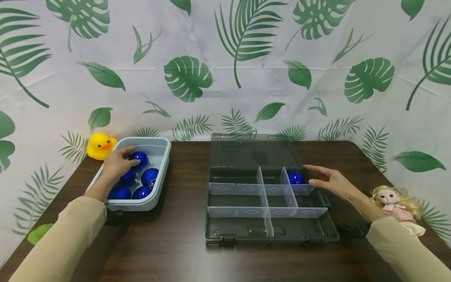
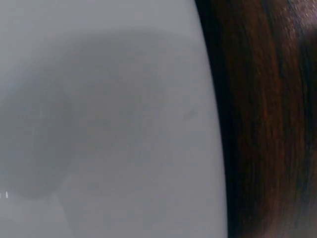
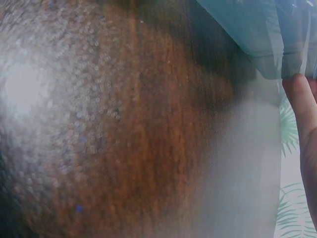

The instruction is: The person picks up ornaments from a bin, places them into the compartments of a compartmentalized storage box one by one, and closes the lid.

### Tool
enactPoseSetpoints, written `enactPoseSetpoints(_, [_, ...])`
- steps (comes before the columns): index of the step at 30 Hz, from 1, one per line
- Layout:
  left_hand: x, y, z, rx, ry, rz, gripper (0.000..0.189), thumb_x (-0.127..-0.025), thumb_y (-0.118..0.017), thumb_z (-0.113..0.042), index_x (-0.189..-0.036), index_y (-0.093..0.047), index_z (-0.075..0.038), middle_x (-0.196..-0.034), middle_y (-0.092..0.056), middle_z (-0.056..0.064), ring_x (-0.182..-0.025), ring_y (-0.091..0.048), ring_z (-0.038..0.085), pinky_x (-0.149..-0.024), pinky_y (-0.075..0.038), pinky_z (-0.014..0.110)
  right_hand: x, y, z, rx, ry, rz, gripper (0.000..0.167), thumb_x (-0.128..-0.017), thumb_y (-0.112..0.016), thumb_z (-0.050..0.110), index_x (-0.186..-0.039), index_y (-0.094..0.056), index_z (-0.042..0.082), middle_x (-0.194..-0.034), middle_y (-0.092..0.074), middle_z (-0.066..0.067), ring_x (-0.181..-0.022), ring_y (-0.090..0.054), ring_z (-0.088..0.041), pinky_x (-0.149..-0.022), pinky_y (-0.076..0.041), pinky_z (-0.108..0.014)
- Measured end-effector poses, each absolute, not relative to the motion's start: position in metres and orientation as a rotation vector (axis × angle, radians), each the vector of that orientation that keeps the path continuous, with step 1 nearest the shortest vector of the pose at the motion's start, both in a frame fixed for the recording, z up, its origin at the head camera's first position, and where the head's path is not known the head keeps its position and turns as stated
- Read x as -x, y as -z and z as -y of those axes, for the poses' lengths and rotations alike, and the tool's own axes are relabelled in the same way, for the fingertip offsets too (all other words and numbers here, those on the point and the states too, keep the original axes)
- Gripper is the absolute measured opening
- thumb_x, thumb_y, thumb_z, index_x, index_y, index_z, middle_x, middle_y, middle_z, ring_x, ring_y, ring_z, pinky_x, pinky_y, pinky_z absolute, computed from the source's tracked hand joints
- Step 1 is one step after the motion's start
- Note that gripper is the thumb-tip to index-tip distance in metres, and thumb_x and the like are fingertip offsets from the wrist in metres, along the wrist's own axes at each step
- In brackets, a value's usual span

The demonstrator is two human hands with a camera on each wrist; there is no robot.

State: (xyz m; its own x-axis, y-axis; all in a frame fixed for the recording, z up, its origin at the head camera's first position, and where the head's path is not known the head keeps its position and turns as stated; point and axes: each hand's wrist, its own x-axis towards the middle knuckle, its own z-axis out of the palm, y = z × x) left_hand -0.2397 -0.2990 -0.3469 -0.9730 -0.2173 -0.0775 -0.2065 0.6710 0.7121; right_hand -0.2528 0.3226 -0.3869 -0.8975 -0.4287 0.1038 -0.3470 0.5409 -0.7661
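In the head view my left hand (image 1: 118,162) reaches into a light-blue plastic bin (image 1: 165,168). Its thumb and fingers pinch a shiny blue Christmas ball (image 1: 141,159). Several more blue balls lie below it, among them a glittery one (image 1: 149,176). My right hand (image 1: 332,182) touches the right side of a clear grey divided box (image 1: 271,235), fingers fairly straight. One blue ball (image 1: 295,178) sits in that box's back right compartment. The right wrist view shows a fingertip (image 3: 298,82) against the box's edge. Only the bin's pale wall (image 2: 124,124) and tabletop fill the left wrist view.
A yellow rubber duck (image 1: 100,145) stands behind the bin at the left. On the right lies a blond doll (image 1: 396,209) beside my forearm. A green object (image 1: 38,234) is partly hidden by the left sleeve. Leaf-patterned cloth (image 1: 197,39) hangs behind the dark wooden table (image 1: 169,250).
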Motion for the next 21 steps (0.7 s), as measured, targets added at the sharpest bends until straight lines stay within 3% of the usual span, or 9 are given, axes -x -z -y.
enactPoseSetpoints(7, [0.2427,0.3508,0.2981,-0.283,1.043,2.936,0.054,-0.090,-0.063,-0.016,-0.134,-0.043,0.008,-0.132,-0.043,0.036,-0.121,-0.040,0.049,-0.105,-0.029,0.058,0.2515,0.3883,-0.3245,0.715,1.304,-2.668,0.050,-0.093,-0.059,0.010,-0.137,-0.042,-0.005,-0.138,-0.045,-0.026,-0.113,-0.041,0.018,-0.083,-0.045,-0.010])
enactPoseSetpoints(15, [0.2444,0.3506,0.2985,-0.314,1.018,2.978,0.061,-0.089,-0.065,-0.023,-0.138,-0.041,0.004,-0.136,-0.039,0.036,-0.122,-0.038,0.051,-0.103,-0.028,0.063,0.2513,0.3869,-0.3242,0.733,1.321,-2.656,0.049,-0.093,-0.058,0.008,-0.137,-0.042,-0.005,-0.138,-0.047,-0.019,-0.113,-0.042,0.017,-0.084,-0.045,-0.010])
enactPoseSetpoints(21, [0.2430,0.3518,0.3008,-0.310,0.980,2.973,0.062,-0.088,-0.066,-0.029,-0.136,-0.043,0.003,-0.134,-0.041,0.036,-0.115,-0.042,0.051,-0.100,-0.030,0.065,0.2521,0.3862,-0.3221,0.732,1.318,-2.658,0.049,-0.093,-0.058,0.009,-0.137,-0.042,-0.005,-0.138,-0.046,-0.024,-0.113,-0.042,0.017,-0.084,-0.045,-0.009])
